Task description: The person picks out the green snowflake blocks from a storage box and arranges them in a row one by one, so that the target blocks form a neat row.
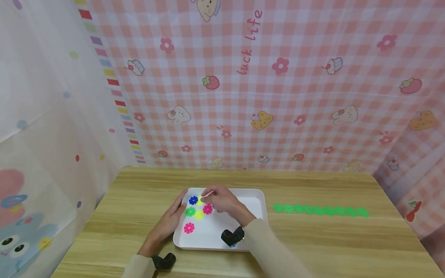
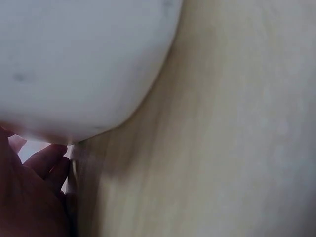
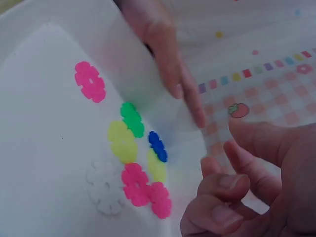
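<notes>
A white tray (image 1: 212, 239) lies on the table with several flower-shaped plastic discs inside. My left hand (image 1: 174, 214) holds the tray's left wall, thumb at the rim and fingers outside. Over the tray's far left part hovers my right hand (image 1: 221, 199), its fingers loosely bent and the thumb apart. Nothing shows between those fingers in the right wrist view. Below them lie a blue disc (image 3: 158, 146), a green disc (image 3: 132, 119), yellow discs (image 3: 122, 141), pink discs (image 3: 135, 184) and a pale, see-through disc (image 3: 105, 190). One pink disc (image 1: 189, 227) sits apart, nearer me.
Right of the tray, a row of several green discs (image 1: 320, 210) runs across the wooden table (image 1: 313, 247). A blue disc (image 1: 232, 245) shows partly beneath my right wrist camera (image 1: 232, 236). A pink checked cloth (image 1: 243, 146) hangs behind the table.
</notes>
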The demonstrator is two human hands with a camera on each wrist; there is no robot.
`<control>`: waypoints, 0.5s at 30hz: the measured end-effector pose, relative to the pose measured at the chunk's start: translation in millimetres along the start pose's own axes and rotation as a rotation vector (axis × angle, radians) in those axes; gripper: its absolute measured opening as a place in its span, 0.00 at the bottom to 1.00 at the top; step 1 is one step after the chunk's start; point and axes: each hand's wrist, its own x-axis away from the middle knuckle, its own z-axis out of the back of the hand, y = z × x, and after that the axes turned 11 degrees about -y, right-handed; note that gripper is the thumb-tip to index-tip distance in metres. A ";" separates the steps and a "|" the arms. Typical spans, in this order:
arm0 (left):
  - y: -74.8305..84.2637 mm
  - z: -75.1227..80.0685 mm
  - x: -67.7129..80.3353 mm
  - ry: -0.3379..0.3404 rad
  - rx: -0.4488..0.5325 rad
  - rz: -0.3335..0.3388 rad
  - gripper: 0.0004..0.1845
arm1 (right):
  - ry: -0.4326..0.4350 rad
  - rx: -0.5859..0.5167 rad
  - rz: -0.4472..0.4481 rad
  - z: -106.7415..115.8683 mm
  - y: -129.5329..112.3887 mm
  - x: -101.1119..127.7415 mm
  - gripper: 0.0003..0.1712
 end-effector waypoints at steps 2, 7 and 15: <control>0.4 -0.4 0.0 0.007 0.000 -0.011 0.26 | -0.033 0.029 0.009 -4.6 0.3 -7.2 0.12; -0.5 -1.4 -1.6 -0.005 0.012 -0.031 0.25 | -0.045 0.134 -0.005 -13.9 3.5 -22.1 0.12; 0.4 -1.4 1.1 0.008 0.000 -0.041 0.25 | -0.067 0.273 0.050 -25.6 15.3 -42.0 0.11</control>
